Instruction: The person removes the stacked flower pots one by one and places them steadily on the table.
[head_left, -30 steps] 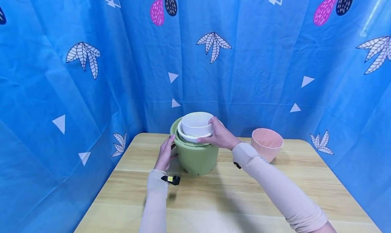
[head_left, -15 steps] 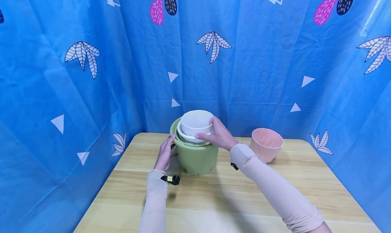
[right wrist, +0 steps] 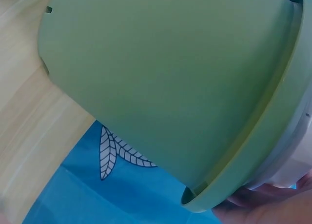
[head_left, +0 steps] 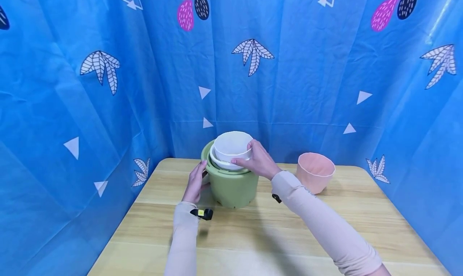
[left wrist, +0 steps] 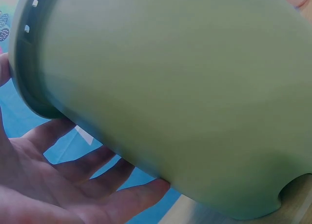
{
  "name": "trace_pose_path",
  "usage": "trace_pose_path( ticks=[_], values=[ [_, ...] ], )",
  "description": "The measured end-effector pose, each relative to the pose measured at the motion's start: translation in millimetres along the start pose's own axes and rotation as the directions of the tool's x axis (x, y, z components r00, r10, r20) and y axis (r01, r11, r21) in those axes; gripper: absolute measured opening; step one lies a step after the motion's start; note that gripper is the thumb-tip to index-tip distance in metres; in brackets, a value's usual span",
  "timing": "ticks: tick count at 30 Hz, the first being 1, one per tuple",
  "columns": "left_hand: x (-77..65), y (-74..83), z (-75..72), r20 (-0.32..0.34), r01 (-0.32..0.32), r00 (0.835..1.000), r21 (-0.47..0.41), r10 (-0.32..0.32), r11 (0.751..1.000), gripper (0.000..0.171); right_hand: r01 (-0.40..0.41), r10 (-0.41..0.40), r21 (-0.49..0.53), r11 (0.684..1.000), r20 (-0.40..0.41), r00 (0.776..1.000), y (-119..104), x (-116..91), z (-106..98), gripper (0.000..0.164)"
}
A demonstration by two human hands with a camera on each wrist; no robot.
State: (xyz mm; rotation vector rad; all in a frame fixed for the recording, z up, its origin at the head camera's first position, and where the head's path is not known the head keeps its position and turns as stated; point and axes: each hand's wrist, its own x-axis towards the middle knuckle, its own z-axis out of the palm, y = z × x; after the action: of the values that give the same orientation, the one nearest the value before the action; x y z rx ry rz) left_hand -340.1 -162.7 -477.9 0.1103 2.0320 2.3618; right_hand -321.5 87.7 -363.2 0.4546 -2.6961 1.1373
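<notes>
“Head view first: where is the white faceted plastic-looking pot (head_left: 233,145)?”

“At the top of the stack, its lower part inside a wide-lipped white pot (head_left: 228,166), which is nested in a round green plastic-looking pot (head_left: 234,189).”

“Which way does it point?”

“Mouth up, with its axis close to vertical, much like the green pot's. How deep its base reaches is hidden.”

“And the green one?”

“Upright on the pale wood-grain table (head_left: 224,248), mouth up. From the left wrist it slants across the view, lip to the upper left; from the right wrist, the lip is to the right and the base to the left.”

“The grips?”

“The right hand (head_left: 262,160) pinches the faceted pot's near right side, thumb outside, fingers at the rim. I can't tell whether the thumb also touches the lip below. The left hand (head_left: 194,183) holds the green pot's left side, thumb at the lip, fingers spread against the wall.”

“Anything else nearby?”

“A pink tapering pot (head_left: 314,179), mouth up, right of the stack and apart from it.”
</notes>
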Motion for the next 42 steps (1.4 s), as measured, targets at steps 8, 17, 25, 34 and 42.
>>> trace_pose_path(
  ticks=[8, 17, 25, 34, 42],
  values=[
    [-1.0, 4.3, 0.9, 0.001, -0.006, 1.0, 0.003, 0.006, 1.0, 0.069, -0.023, 0.023, 0.026, 0.999, -0.014, 1.0, -5, 1, 0, 0.062],
    [-5.8, 0.0, 0.5, 0.0, 0.001, 1.0, 0.012, -0.001, 1.0, 0.07, -0.039, 0.04, 0.075, 0.996, -0.016, 0.999, -2, -5, 2, 0.062],
    [-3.2, -0.7, 0.1, 0.002, -0.004, 1.0, 0.01, 0.004, 1.0, 0.071, 0.016, -0.012, 0.076, 0.997, -0.049, 0.999, -9, 0, -9, 0.061],
    [2.3, -0.7, -2.1, 0.012, -0.012, 1.0, 0.008, 0.012, 1.0, 0.071, 0.026, -0.02, 0.081, 0.996, -0.073, 0.997, -17, 7, -19, 0.061],
    [4.4, -0.5, -1.9, 0.008, -0.005, 1.0, 0.0, 0.005, 1.0, 0.068, 0.032, -0.023, 0.111, 0.993, -0.075, 0.997, -23, 10, -29, 0.062]
  ],
)
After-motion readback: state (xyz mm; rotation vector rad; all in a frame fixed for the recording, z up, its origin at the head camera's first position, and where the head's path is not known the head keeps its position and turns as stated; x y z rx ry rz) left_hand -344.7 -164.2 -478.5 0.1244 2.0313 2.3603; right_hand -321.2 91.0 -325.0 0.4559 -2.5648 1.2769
